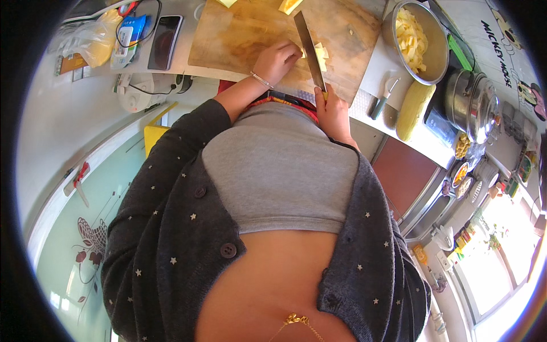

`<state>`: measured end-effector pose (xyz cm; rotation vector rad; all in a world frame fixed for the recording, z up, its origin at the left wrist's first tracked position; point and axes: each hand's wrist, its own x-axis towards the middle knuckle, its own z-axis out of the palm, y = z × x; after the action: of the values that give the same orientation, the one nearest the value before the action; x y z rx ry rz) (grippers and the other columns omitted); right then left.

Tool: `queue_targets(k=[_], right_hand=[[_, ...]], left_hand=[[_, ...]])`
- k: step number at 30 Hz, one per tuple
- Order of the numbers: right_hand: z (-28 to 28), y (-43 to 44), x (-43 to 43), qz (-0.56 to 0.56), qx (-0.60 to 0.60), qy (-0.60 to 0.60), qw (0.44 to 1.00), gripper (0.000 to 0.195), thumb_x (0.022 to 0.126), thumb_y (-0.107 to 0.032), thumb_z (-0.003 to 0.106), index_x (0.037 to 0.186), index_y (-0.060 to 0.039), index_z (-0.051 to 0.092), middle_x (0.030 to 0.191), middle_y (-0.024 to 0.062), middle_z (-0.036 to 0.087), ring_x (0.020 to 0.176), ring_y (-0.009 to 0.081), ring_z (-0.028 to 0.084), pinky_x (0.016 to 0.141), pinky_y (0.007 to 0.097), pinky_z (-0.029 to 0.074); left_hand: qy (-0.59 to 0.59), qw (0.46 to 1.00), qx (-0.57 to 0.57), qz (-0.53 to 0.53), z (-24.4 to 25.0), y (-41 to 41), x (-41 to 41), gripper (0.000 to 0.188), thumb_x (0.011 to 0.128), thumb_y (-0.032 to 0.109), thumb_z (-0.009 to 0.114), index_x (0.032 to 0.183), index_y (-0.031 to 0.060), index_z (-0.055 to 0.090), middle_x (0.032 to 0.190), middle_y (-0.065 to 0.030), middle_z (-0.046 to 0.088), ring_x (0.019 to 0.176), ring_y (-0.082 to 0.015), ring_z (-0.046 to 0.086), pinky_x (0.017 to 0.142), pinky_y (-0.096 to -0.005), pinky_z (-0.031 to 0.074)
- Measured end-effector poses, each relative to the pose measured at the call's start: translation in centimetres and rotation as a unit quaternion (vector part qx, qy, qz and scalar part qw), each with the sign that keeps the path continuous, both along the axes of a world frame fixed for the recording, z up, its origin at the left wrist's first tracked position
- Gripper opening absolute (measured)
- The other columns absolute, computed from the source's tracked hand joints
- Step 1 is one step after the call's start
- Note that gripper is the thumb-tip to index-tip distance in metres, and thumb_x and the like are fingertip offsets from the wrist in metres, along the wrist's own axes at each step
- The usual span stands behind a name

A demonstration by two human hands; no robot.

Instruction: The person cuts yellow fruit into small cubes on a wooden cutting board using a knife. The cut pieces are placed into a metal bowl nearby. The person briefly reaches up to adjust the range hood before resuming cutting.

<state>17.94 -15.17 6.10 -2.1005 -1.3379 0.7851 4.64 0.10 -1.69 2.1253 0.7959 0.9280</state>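
Observation:
My right hand [332, 109] is closed around the yellowish handle of a kitchen knife [310, 53], whose broad blade lies over a wooden cutting board [239, 38]. Just left of the blade, my left hand [280, 60] rests on the board with bent fingers; a small pale piece shows at its fingertips, and whether they grip it I cannot tell. Cut pale-yellow pieces [321, 56] lie right of the blade. Larger yellow chunks [290, 5] sit at the board's far edge. To the right, a steel bowl [436, 51] holds many similar cut pieces [410, 40].
Right of the board lie a peeler [386, 98] and a long pale-yellow vegetable [415, 112], beside a lidded steel pot [472, 104]. On the left are a smartphone [165, 42], a blue wipes packet [129, 40], a black cable and a plastic bag [92, 40].

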Motion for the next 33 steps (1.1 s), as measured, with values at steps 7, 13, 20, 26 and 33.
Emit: queue_targets(k=[7,13,20,26,33], right_hand=[[-0.2,-0.6,0.1,0.020,0.019,-0.014,1.000,0.022,0.095,-0.019,0.057,0.103,0.0019,0.058,0.070,0.0270,0.062,0.066,0.0457,0.063,0.059,0.0515,0.051],[-0.1,-0.4,0.3,0.034,0.014,-0.027,0.999,0.027,0.096,-0.023,0.056,0.109,0.0013,0.059,0.073,0.0283,0.063,0.070,0.0457,0.064,0.062,0.0521,0.052],[-0.6,0.7,-0.2,0.033,-0.033,-0.062,0.997,0.030,0.097,-0.025,0.055,0.111,0.0008,0.060,0.075,0.0286,0.064,0.070,0.0465,0.065,0.064,0.0534,0.052],[-2.6,2.5,-0.5,0.015,-0.014,-0.068,0.998,0.027,0.097,-0.024,0.055,0.106,0.0009,0.060,0.071,0.0265,0.064,0.068,0.0453,0.063,0.060,0.0523,0.049],[-1.9,1.3,1.0,-0.034,-0.017,0.041,0.998,0.029,0.097,-0.024,0.055,0.102,0.0036,0.061,0.067,0.0264,0.061,0.063,0.0439,0.062,0.058,0.0505,0.047]], left_hand=[[-0.010,1.000,0.007,0.001,-0.2,0.1,0.1,0.005,0.080,0.005,0.068,0.083,0.0078,0.065,0.087,-0.0057,0.065,0.079,-0.0274,0.066,0.066,-0.0357,0.054],[-0.008,1.000,0.014,0.007,-0.1,0.1,0.1,0.004,0.081,0.006,0.068,0.083,0.0081,0.066,0.086,-0.0052,0.065,0.077,-0.0270,0.066,0.066,-0.0356,0.054],[0.002,1.000,0.016,-0.003,-0.1,0.2,0.1,0.004,0.081,0.008,0.069,0.084,0.0084,0.066,0.086,-0.0052,0.063,0.077,-0.0275,0.065,0.064,-0.0365,0.054],[0.047,0.998,0.034,0.000,-0.5,0.2,-0.1,0.009,0.081,0.011,0.069,0.085,0.0078,0.062,0.086,-0.0057,0.061,0.078,-0.0292,0.063,0.063,-0.0381,0.052],[0.062,0.998,0.019,-0.009,1.3,0.4,1.0,0.008,0.084,0.014,0.067,0.087,0.0082,0.062,0.086,-0.0061,0.061,0.081,-0.0307,0.063,0.066,-0.0407,0.052]])
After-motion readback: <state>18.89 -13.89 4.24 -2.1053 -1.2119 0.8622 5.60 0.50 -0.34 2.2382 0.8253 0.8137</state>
